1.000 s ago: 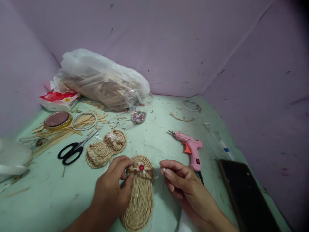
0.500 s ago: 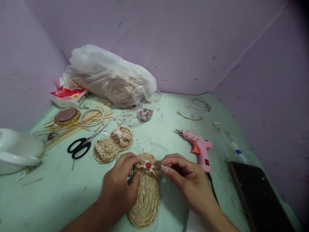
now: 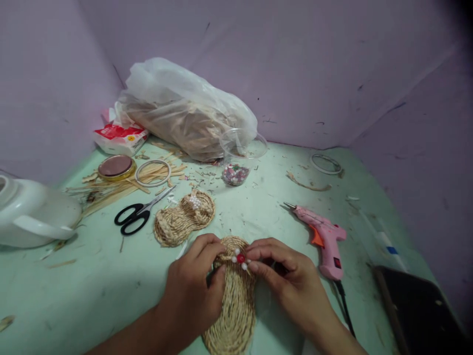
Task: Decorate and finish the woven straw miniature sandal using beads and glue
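Green tabletop (image 3: 269, 217): left hand (image 3: 194, 283) grips woven slipper (image 3: 232, 315); right hand (image 3: 293, 276) curls at red bead (image 3: 240, 258), grip unclear.

On the surface (image 3: 262, 209) there are two woven slippers (image 3: 229, 315) (image 3: 183, 219), one pair of scissors (image 3: 139, 215), one pink glue gun (image 3: 327, 239), one phone (image 3: 421, 310), one white jug (image 3: 40, 212), one brown-topped round object (image 3: 116, 166), one red-and-white packet (image 3: 121, 139) and one plastic bag (image 3: 185, 113). Pale rings (image 3: 151, 185) (image 3: 328, 172) number two. One clear cup (image 3: 244, 157) holds many small beads (image 3: 235, 175) (too tiny and crowded to count). The nearer slipper bears one red bead (image 3: 240, 258) and at least three white beads (image 3: 244, 266).
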Available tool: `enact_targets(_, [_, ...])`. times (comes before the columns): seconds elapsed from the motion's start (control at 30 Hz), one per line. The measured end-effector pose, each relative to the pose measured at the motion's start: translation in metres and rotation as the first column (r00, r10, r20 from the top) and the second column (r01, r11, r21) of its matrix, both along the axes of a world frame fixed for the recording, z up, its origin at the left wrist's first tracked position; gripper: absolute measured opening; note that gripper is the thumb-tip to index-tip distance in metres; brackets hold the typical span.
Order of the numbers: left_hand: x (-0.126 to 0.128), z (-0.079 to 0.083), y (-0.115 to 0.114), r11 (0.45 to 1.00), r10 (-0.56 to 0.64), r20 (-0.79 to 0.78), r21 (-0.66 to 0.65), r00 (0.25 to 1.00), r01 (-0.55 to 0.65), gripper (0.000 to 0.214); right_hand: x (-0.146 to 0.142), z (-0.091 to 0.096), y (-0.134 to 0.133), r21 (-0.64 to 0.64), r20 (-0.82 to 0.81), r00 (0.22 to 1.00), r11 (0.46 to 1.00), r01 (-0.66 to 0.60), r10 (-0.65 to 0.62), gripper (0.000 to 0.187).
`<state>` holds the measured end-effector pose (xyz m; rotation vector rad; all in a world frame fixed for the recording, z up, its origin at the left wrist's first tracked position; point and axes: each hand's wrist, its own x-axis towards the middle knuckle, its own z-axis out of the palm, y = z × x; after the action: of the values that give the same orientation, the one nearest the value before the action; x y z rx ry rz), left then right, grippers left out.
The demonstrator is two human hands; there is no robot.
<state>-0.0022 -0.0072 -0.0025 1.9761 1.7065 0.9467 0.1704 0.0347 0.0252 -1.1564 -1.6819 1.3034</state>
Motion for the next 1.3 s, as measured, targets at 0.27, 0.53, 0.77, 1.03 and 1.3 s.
enact_targets(0.27, [0.0010, 0.0019, -0.0008, 1.000, 0.007, 0.012, -0.017, 1.000, -0.007, 0.030, -0.0016, 0.0012, 0.0005, -0.038, 0.007, 1.000, 0.999, -0.024, 0.024, 0.010])
enact_targets(0.53, [0.0011, 0.0005, 0.0002, 1.000, 0.006, 0.006, -0.011, 1.000, -0.006, 0.030, 0.0002, 0.0016, -0.0004, -0.146, 0.160, 0.987, 0.989, 0.032, -0.008, 0.011])
enact_targets(0.77, [0.0020, 0.0009, 0.0010, 1.000, 0.002, 0.007, 0.006, 1.000, -0.002, 0.029, 0.0066, 0.0080, 0.0029, -0.043, 0.108, 0.994, 0.999, 0.024, -0.019, 0.011])
enact_targets(1.03, [0.0011, 0.0027, -0.0002, 1.000, 0.005, -0.001, 0.007, 1.000, -0.005, 0.026, 0.0024, 0.0004, 0.0054, -0.304, 0.013, 1.000, 0.953, 0.004, -0.001, 0.018])
enact_targets(1.3, [0.0012, 0.0015, 0.0013, 1.000, 0.007, -0.028, 0.012, 1.000, -0.007, 0.026, -0.0004, 0.0028, 0.0077, -0.504, -0.181, 0.983, 0.856, -0.114, 0.025, 0.038])
